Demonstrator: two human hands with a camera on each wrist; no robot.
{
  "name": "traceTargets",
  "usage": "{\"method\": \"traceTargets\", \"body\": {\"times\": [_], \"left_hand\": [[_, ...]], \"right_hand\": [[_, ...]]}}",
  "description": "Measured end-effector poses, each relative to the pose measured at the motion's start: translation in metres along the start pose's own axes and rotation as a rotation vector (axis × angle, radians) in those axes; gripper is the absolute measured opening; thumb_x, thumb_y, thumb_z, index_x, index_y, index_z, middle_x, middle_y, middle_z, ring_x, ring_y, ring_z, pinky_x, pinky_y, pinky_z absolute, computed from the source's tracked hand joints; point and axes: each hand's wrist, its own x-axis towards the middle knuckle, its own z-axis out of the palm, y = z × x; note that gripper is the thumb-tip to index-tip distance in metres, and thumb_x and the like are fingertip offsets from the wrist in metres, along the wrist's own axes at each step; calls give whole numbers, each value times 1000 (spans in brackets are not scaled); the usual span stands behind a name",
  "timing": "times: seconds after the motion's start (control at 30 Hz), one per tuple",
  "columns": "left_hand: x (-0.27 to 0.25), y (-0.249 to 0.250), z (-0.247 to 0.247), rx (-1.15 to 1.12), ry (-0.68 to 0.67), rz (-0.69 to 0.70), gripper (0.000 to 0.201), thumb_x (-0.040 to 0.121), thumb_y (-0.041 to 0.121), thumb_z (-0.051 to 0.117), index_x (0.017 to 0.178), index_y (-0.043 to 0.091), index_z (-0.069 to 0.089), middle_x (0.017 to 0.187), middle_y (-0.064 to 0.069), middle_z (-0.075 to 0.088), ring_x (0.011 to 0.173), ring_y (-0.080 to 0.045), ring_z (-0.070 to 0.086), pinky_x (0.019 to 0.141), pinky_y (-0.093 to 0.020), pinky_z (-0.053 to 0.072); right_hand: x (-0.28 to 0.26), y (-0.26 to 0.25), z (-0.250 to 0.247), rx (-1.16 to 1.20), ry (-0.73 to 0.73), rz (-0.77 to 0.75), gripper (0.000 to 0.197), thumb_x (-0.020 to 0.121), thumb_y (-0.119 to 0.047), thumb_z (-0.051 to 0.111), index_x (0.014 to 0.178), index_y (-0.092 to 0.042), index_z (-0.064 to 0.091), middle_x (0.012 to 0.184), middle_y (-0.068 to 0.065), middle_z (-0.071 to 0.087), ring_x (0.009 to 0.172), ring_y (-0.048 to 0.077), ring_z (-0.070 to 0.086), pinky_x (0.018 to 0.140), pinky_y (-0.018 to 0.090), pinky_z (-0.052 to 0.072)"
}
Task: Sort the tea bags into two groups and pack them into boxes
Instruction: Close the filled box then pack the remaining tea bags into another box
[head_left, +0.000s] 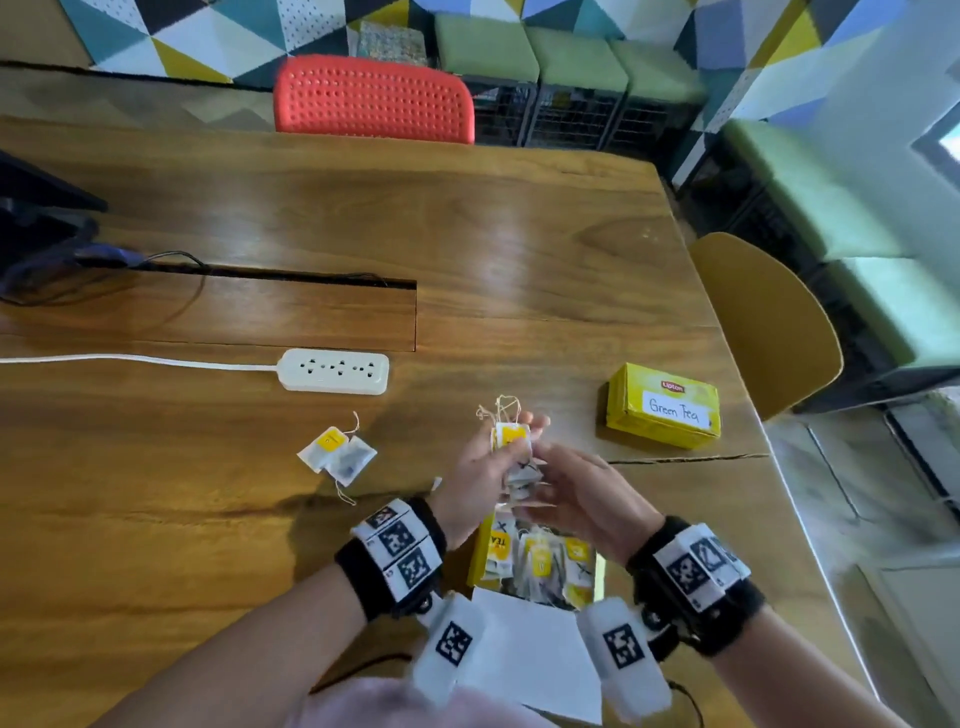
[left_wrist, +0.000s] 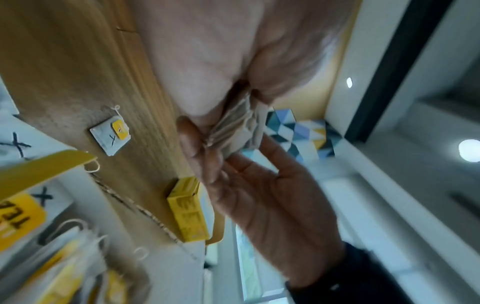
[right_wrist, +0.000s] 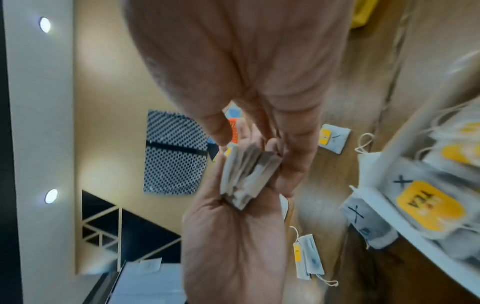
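Wooden table, with patterned triangles on the far wall, a red chair at the far edge and a mustard chair at the right edge. White power strip left of centre, cord running off to the left. Dark gear at the far left, too blurred to identify.

Held up over the near middle of the table: a stack of tea bags, strings and yellow tags sticking out at its far end. Left hand curled round the stack from the left, thumb and fingers clamped on its sides. Right hand against the stack's right and near side, fingers fairly straight and together, touching the bags' edges; in the right wrist view, fingertips pinched onto the end of the stack. In the left wrist view, the same stack seen edge-on between both hands.

Directly below the hands, at the near edge: an open box, yellow outside, flap folded toward the viewer, filled with tea bags marked with a black X. To the right and farther: a shut yellow Lipton box with a white label reading "Green Tea". To the left of the hands: two loose tea bags lying on the wood, touching each other, one with a yellow tag.
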Motion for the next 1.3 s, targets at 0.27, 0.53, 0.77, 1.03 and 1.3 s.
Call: {"method": "traceTargets", "body": {"times": [0.27,0.53,0.77,1.03,1.3], "left_hand": [[12,-42,28,561,-145,-90,27,99,32,40,118,16,50,131,7,37,121,-6,33,103,-20,25],[8,-63,25,510,-74,-291,28,101,14,39,123,22,55,110,-9,62,98,-20,59,85,-31,49],[10,-64,2,889,-85,-254,42,91,-1,52,131,13,49,130,-4,57,123,-17,51,105,-37,43],[6,-62,6,1198,-131,39,38,79,10,75,115,17,65,104,5,66,91,-5,59,65,1,39],[2,-47,1,1365,-145,223,25,78,15,75,102,22,73,112,11,61,102,-7,54,83,-16,40]], "right_hand": [[-19,45,-36,53,261,-9,17,94,-2,53,106,8,62,86,16,64,71,19,63,69,26,54],[-21,85,-46,-59,404,20,23,87,-6,67,102,9,59,88,19,69,71,25,68,68,33,58],[-17,87,-52,-519,519,30,20,76,-23,77,76,-12,61,83,11,72,74,26,71,71,43,60],[-18,76,-43,-1010,430,19,23,88,-33,62,88,-13,53,86,5,58,73,18,53,45,15,34],[-24,59,-56,-1144,410,-83,26,88,-34,63,90,-8,68,91,7,69,85,20,61,70,24,46]]}}
